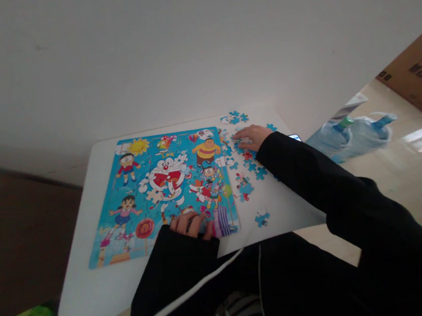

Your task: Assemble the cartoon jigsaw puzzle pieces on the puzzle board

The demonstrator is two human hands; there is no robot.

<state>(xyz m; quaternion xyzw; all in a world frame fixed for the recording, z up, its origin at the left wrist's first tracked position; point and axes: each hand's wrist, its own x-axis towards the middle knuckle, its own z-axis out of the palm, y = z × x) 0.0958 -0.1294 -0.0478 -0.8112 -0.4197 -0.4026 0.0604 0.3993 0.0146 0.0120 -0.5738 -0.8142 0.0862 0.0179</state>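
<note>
Head view. Locate the puzzle [168,152], mostly assembled, on the table [81,257], with loose pieces [245,187] scattered beside its right edge. Note the left hand [188,224] over the puzzle's lower edge, fingers curled and slightly parted; cannot tell of any piece beneath. Note the right hand [253,137] over the loose pieces, fingers bent and slightly apart; cannot tell of any grip. Guard against dragging the left sleeve [179,257] across the lower edge: likely to pull joined pieces apart. Guard against sweeping the right sleeve [294,164] sideways: likely to scatter pieces beside and under it. Keep the lone piece [262,218] away from the table's near edge: possible to brush off with a forearm.
</note>
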